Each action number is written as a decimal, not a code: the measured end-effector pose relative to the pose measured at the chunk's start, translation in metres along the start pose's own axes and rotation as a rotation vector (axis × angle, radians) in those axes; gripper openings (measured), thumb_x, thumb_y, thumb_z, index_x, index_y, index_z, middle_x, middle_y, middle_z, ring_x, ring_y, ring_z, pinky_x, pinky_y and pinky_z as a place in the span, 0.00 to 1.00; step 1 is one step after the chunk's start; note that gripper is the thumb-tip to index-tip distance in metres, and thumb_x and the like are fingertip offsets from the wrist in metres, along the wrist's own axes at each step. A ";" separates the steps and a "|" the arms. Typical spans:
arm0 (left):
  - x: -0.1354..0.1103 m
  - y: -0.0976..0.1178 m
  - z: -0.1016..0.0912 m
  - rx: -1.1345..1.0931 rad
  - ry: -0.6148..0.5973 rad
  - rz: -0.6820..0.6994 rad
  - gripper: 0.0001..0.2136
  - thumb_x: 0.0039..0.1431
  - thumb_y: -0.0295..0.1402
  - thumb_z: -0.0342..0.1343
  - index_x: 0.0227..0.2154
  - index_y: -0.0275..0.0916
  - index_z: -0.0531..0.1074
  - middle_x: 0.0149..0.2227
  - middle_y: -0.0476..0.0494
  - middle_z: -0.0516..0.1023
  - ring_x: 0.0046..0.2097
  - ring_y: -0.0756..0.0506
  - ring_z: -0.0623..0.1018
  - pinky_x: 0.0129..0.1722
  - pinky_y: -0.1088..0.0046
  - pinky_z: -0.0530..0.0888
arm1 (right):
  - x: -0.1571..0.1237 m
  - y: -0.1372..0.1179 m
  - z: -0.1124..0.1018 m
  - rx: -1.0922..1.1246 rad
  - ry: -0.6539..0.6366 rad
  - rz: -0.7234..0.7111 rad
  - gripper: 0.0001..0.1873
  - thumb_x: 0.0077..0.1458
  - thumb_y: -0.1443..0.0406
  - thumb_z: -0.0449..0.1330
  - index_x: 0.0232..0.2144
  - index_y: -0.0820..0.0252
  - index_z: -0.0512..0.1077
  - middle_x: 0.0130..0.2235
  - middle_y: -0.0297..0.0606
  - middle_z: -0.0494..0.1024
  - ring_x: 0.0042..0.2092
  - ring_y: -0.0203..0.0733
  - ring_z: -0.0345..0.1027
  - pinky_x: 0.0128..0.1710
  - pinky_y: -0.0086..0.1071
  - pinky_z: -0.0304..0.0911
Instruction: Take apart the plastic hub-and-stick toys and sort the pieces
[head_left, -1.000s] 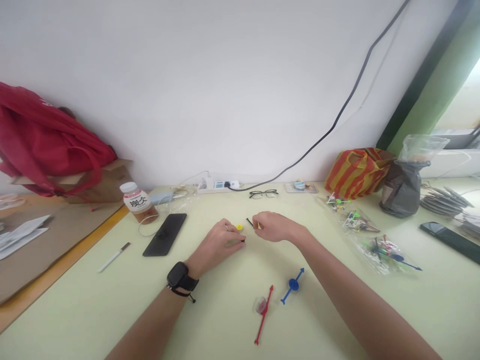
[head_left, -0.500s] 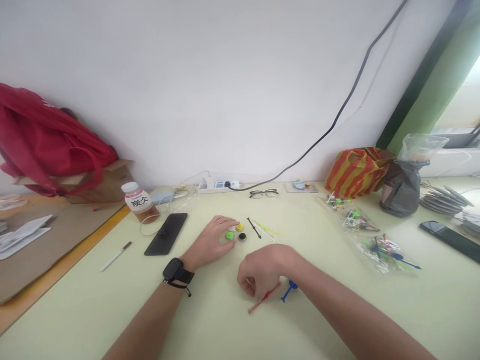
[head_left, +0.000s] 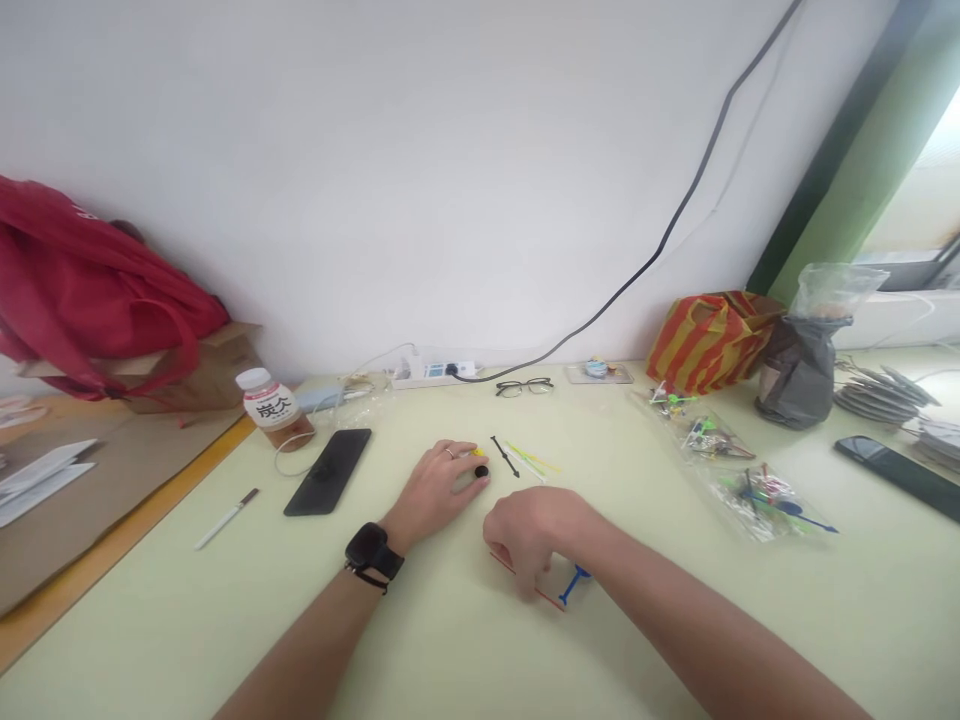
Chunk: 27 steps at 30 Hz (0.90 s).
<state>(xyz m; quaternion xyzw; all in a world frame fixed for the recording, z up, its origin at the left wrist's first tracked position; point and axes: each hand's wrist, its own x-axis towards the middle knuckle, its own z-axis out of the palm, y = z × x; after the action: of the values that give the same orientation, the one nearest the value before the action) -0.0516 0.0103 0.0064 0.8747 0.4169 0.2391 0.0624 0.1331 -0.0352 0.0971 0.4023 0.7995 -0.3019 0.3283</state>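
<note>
Covering the red arrow (head_left: 551, 600), grip hidden, my right hand (head_left: 529, 525) is crowding the blue arrow (head_left: 572, 586), risking a knock; my left hand (head_left: 435, 490), hold unclear, is flanking the black disc (head_left: 482, 471).

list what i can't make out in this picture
In the head view:
Thin red plastic arrow: middle hidden by the right hand, so grip unclear.
Blue plastic arrow: far end behind the right forearm.
Round yellow plastic piece: partly covered by the left hand.
Multicoloured plastic parts: too small to count.
Dark rectangular phone: cut off by the right edge.
</note>
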 end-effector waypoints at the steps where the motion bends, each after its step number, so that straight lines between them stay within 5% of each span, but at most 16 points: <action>1: 0.001 0.000 0.002 0.005 0.006 -0.003 0.13 0.68 0.41 0.57 0.51 0.49 0.80 0.56 0.42 0.78 0.59 0.37 0.74 0.59 0.54 0.73 | 0.000 -0.001 0.000 -0.010 0.009 -0.009 0.11 0.40 0.66 0.69 0.23 0.57 0.68 0.29 0.33 0.76 0.33 0.45 0.73 0.28 0.32 0.62; 5: -0.001 -0.003 -0.001 -0.019 0.021 -0.020 0.17 0.69 0.38 0.56 0.59 0.49 0.74 0.56 0.42 0.78 0.58 0.38 0.74 0.58 0.55 0.73 | -0.002 0.008 -0.001 -0.009 0.164 -0.090 0.07 0.42 0.69 0.62 0.27 0.56 0.68 0.32 0.34 0.76 0.32 0.45 0.72 0.25 0.33 0.60; 11: -0.005 -0.014 -0.021 -0.106 -0.009 -0.067 0.27 0.66 0.42 0.58 0.66 0.49 0.65 0.60 0.42 0.75 0.60 0.37 0.74 0.60 0.57 0.71 | -0.001 0.052 -0.005 0.230 0.468 -0.228 0.20 0.51 0.70 0.56 0.48 0.53 0.66 0.37 0.36 0.75 0.33 0.43 0.68 0.28 0.33 0.58; 17: -0.004 -0.024 -0.026 -0.166 -0.038 -0.117 0.17 0.67 0.45 0.56 0.54 0.48 0.77 0.53 0.44 0.81 0.54 0.39 0.78 0.57 0.60 0.74 | 0.019 0.077 -0.008 0.380 0.649 -0.172 0.05 0.55 0.71 0.55 0.33 0.56 0.64 0.35 0.39 0.74 0.32 0.42 0.64 0.29 0.33 0.55; 27: -0.003 -0.030 -0.023 -0.214 -0.070 -0.193 0.17 0.64 0.45 0.59 0.53 0.48 0.78 0.43 0.45 0.82 0.45 0.41 0.80 0.48 0.64 0.76 | 0.060 0.071 -0.004 0.397 0.783 -0.314 0.06 0.57 0.73 0.52 0.30 0.58 0.65 0.37 0.39 0.72 0.35 0.40 0.65 0.34 0.31 0.58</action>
<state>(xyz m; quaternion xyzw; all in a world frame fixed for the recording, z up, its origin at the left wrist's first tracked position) -0.0847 0.0253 0.0165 0.8269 0.4686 0.2444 0.1923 0.1643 0.0298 0.0374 0.4152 0.8412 -0.3205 -0.1314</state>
